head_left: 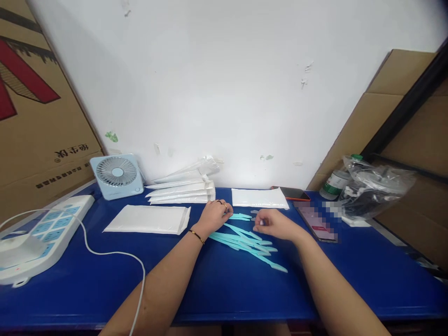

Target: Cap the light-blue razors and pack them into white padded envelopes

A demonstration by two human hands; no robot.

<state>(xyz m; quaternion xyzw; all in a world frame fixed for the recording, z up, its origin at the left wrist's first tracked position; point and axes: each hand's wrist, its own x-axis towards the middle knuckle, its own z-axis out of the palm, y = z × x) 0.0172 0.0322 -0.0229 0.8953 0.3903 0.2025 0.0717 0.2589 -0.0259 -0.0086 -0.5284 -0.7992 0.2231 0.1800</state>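
Observation:
A loose pile of turquoise eyebrow razors (245, 242) with pale covered tips lies on the blue table, fanned toward the right. Just behind the pile, a couple more eyebrow razors (241, 217) stick out from under the bent fingers of my left hand (215, 217), which is closed on their handle ends. My right hand (275, 224) is curled with thumb and fingers pinched together, close to the pale tips of those razors. What lies inside that pinch is hidden. A flat white packet (149, 219) rests left of my left hand.
Several white packets (182, 191) are stacked by the wall, beside a small blue fan (119, 175). Another white packet (259, 198) lies behind my right hand. Phones (317, 221), a bottle (335, 182) and a plastic bag (374, 191) are right. A power strip (56, 228) and white cable sit left.

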